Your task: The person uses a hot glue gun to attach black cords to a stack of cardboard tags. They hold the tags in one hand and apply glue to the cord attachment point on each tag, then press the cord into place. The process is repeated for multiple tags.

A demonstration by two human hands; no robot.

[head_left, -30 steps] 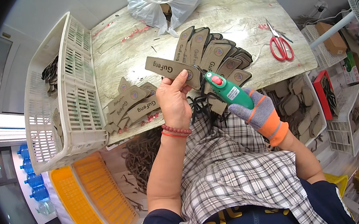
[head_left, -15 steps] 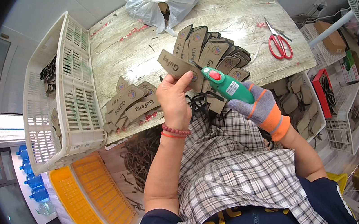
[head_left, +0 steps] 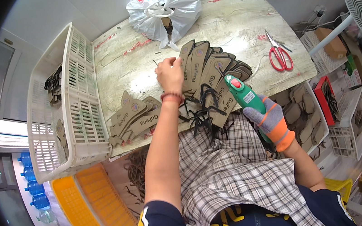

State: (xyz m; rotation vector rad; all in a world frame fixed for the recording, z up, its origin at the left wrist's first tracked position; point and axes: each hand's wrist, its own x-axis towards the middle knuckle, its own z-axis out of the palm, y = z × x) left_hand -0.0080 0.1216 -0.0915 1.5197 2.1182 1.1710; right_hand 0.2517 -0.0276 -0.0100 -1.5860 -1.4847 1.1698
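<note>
Pale, wood-grained tabletop (head_left: 134,32) spreads beyond both hands. The bare left hand (head_left: 170,75) has its fingers bunched, tips mostly hidden, so whether they hold anything cannot be told. The gloved right hand (head_left: 268,120) is wrapped around a green tool (head_left: 246,96), covering part of its body. Between the hands and just beyond them, brown pieces (head_left: 199,62) lie fanned, overlapping too closely to count. Counted: one pair of red-handled scissors (head_left: 280,59) beyond the right hand, one knotted white bag (head_left: 185,9) beyond the left, four blue bottles (head_left: 34,188) and one clear bottle (head_left: 46,216) far left. Black straps (head_left: 203,110) tangle between the hands, partly covering the nearer pieces. Left of the left hand sit a smaller brown heap (head_left: 133,114) and a white crate (head_left: 70,148).
</note>
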